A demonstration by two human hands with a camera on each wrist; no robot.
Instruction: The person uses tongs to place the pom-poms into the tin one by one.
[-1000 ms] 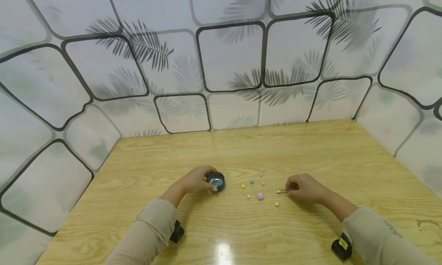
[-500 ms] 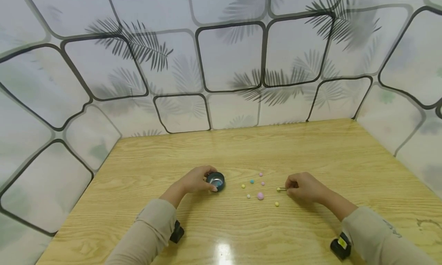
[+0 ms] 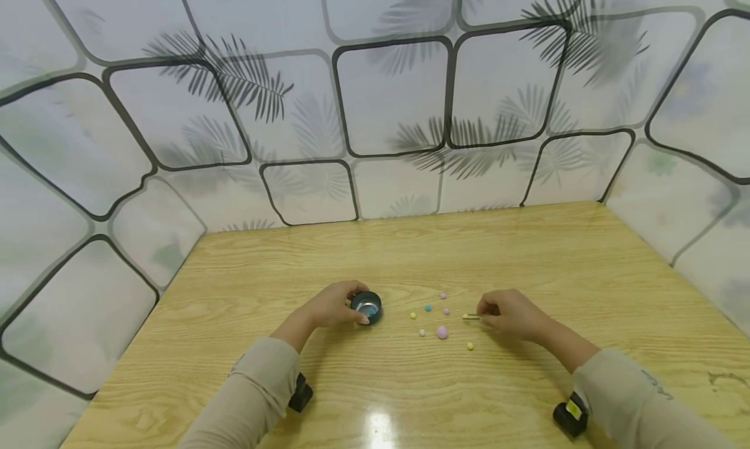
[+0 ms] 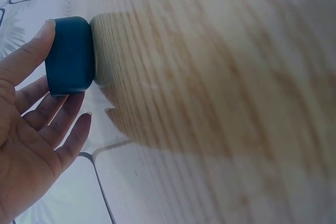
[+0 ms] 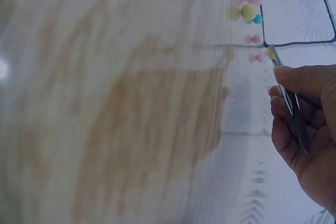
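1. Left hand (image 3: pixel 334 304) is on the small dark cup (image 3: pixel 366 306), thumb and fingers curled round its wall; the cup sits on the table (image 3: pixel 527 254), left of the loose balls.
2. The left wrist view confirms it: thumb tip on one side of the cup (image 4: pixel 70 56), the other fingers (image 4: pixel 58 124) loosely cupped on the far side.
3. Right hand (image 3: pixel 508 313) pinches thin metal tweezers (image 3: pixel 473 317), tips pointing left towards the cup.
4. There's a yellow ball (image 3: pixel 465 316) right at the tweezer tips, just clear of the table by the look of it. The right wrist view shows the tweezers (image 5: pixel 293 109) lying across the curled fingers with the ball (image 5: pixel 271 53) clamped at the tip.
5. Between the hands, loose balls lie well apart on the wood: a big pink one (image 3: pixel 442 332), a teal one (image 3: pixel 428 308), a yellow one (image 3: pixel 413 315), a white one (image 3: pixel 422 332), two small pink ones further back, and another yellow (image 3: pixel 469 346) nearest the person.
6. Both forearms wear beige sleeves (image 3: pixel 258 384), and a black wrist camera (image 3: pixel 568 418) shows under the right one.
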